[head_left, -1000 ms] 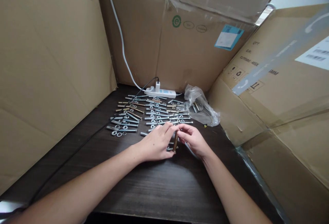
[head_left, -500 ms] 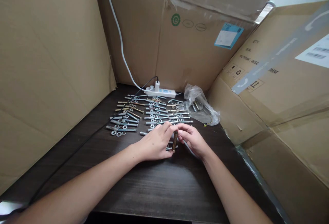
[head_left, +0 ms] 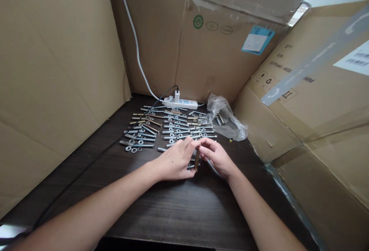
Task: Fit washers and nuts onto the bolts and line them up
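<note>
**Bolt (head_left: pixel 196 160) held nearly upright, both ends supported**

In my head view, the left hand (head_left: pixel 178 160) holds the bolt along its length, with fingers near the top and the thumb beside the lower end. I judge that this keeps it steady, while the right hand (head_left: pixel 216 157) has its fingers narrow, pinching the upper end; the exact contact is hidden from me. The bolt is over the surface (head_left: pixel 161 208), nearer to me than the rows of hardware (head_left: pixel 176 132), which seem spread so that each part is easy to see. Compared with half a second ago, both hands keep almost the same pose; only the view has shifted slightly.
</note>
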Tool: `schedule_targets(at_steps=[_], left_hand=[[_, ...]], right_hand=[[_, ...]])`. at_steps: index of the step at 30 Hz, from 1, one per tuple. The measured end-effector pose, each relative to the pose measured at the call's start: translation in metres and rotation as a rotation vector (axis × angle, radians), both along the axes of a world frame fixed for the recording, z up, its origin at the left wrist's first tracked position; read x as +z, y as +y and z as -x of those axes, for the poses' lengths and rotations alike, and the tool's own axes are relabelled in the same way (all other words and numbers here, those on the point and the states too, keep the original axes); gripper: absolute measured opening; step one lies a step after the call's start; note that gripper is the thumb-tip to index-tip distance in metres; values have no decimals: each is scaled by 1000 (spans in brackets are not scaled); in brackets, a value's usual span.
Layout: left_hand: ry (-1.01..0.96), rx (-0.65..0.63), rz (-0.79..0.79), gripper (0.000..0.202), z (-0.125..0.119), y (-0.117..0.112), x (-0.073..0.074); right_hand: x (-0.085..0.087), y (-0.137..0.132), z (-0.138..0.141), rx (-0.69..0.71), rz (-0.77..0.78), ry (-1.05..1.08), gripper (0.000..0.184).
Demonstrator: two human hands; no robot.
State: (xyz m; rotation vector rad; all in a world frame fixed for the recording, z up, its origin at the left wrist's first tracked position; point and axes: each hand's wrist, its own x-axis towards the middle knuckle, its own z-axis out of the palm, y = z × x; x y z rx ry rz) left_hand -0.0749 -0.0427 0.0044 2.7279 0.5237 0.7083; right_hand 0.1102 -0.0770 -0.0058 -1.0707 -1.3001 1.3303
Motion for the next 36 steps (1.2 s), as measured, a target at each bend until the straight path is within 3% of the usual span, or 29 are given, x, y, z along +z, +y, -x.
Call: schedule_targets(at_steps=[27,36], left_hand=[[-18,15,-13,69,0,0,1],[-79,29,21,67,-1,1,3]], right_hand=[[-1,0,1,24,4,85,20],[5,-1,4,-45,15,240,19]])
